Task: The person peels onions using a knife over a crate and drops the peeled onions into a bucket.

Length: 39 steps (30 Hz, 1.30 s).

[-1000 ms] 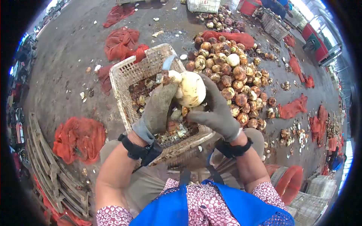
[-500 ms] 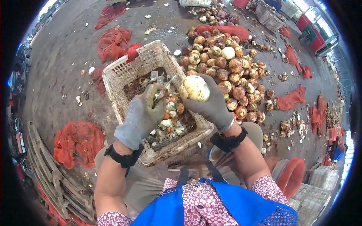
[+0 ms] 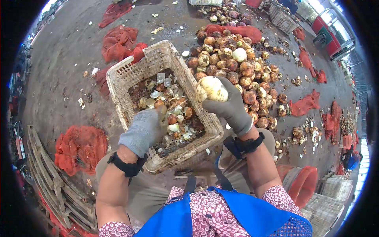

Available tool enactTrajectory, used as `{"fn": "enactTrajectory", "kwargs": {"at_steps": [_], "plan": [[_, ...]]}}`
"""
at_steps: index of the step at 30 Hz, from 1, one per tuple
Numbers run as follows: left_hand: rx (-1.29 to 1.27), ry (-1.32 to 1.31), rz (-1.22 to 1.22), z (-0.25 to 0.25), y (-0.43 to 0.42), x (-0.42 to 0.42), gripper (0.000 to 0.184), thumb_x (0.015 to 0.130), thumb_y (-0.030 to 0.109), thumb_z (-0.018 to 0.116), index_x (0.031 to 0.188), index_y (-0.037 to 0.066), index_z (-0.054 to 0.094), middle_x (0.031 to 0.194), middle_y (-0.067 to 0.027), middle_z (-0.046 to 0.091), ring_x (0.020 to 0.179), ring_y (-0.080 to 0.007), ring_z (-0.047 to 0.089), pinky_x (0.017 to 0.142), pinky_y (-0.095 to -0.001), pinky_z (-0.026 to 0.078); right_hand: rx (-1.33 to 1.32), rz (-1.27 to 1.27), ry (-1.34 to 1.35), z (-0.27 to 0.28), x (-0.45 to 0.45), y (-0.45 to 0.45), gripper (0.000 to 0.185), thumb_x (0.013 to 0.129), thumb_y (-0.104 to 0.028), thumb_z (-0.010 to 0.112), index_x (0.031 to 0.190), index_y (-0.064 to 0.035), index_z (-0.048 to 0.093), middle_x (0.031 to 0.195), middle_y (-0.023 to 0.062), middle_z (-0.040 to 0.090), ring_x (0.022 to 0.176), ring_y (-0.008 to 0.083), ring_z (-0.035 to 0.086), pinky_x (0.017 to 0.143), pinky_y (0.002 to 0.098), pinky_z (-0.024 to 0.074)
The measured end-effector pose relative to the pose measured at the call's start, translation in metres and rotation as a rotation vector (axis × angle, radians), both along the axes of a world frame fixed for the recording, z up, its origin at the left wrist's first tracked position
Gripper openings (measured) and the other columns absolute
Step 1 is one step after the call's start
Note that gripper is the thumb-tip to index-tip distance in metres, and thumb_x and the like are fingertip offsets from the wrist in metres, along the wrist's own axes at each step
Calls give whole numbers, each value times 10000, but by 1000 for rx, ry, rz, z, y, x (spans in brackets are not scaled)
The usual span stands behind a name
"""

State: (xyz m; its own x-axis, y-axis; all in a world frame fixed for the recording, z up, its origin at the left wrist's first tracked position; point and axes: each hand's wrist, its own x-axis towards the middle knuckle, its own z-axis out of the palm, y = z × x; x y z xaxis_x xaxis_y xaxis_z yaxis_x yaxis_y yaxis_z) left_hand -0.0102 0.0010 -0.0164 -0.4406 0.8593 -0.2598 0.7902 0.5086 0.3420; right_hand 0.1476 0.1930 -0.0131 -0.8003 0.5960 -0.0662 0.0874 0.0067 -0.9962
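Observation:
My right hand [image 3: 231, 106] is wrapped around a pale, mostly peeled onion [image 3: 212, 89] beside the crate's right wall. My left hand [image 3: 144, 128], also gloved in grey, is closed over the crate, its fingers smeared by motion. It grips a small knife, whose thin blade shows more clearly in the earlier frame and is now only a faint streak. Below the hands stands a dirty white plastic crate [image 3: 118, 83], with onion skins, scraps and a few onion pieces [image 3: 173, 127] inside.
A large heap of unpeeled onions [image 3: 246, 69] lies beyond my right hand. Red mesh sacks [image 3: 81, 150] are scattered on the floor. Wooden slats [image 3: 51, 177] lie at the left, and a red-rimmed basket [image 3: 304, 185] stands at the right.
My left hand has moved down and slightly left, away from the onion. My right hand has shifted a little right and down, and the onion is tilted differently in it.

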Motion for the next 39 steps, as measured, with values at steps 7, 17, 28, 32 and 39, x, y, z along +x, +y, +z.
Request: {"fn": "enactTrajectory", "kwargs": {"at_steps": [7, 17, 28, 32, 39], "plan": [[388, 117, -112, -3, 1, 10, 616, 839, 105, 668, 1416, 76, 456, 1060, -206, 650, 917, -391, 669, 754, -458, 552, -94, 134, 6, -13, -8, -11, 702, 672, -256, 860, 1265, -4, 582, 1090, 49, 675, 947, 126, 629, 861, 292, 516], [500, -634, 99, -31, 18, 1, 228, 969, 72, 533, 1174, 39, 626, 944, 8, 611, 799, -102, 542, 663, -305, 492, -585, 284, 86, -4, -14, -16, 581, 793, -318, 687, 1268, -1, 579, 1051, 50, 676, 860, 135, 660, 685, 284, 555], [635, -686, -267, 10, 15, -10, 501, 941, 144, 616, 1409, 9, 497, 1280, -73, 617, 1102, -125, 545, 970, -312, 460, -226, 449, -154, 6, -9, -11, 642, 722, -241, 797, 1299, -40, 600, 1133, 52, 676, 1015, 118, 616, 895, 284, 498], [482, -780, -242, 6, 12, -6, 490, 893, 91, 615, 1364, -6, 521, 1204, -90, 658, 1050, -133, 573, 944, -311, 475, -132, 594, -190, 2, -9, -9, 651, 690, -234, 813, 1279, -48, 603, 1072, 55, 685, 985, 147, 622, 876, 313, 508], [384, -712, -231, -10, 12, -11, 449, 854, 89, 594, 1290, -10, 552, 1094, -110, 681, 970, -146, 593, 878, -323, 502, 105, 633, -238, -10, -17, -13, 606, 680, -235, 821, 1224, -40, 641, 993, 70, 697, 890, 152, 640, 819, 318, 525]]}}
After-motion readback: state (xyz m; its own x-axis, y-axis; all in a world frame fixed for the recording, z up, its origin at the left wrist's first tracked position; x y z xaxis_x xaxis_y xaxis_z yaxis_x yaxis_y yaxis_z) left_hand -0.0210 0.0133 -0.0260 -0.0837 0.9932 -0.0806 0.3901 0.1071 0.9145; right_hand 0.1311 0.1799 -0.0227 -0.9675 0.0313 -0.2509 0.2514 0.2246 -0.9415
